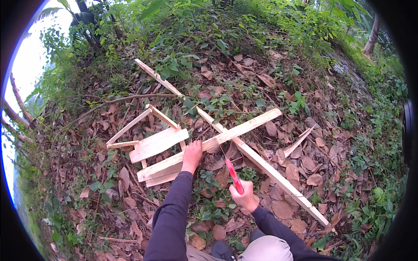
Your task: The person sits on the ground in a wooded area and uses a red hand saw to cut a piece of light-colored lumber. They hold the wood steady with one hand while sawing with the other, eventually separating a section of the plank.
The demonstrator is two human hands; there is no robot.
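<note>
Sawing seems the step in hand, centre frame: the right hand (245,195) clenches its fingers round the red-handled saw (234,176), the left hand (192,155) grips the pale plank (250,125), and the next stroke calls for firm bracing.

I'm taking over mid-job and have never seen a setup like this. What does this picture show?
There's no machine: these are a person's bare hands, seen from above by a head-worn fisheye camera, which bends straight edges. The right hand grips a red-handled saw, its blade at a board. The left hand rests on that board, which crosses a long wooden beam. To the left is a wooden frame. Fallen leaves cover much of the ground.
</note>
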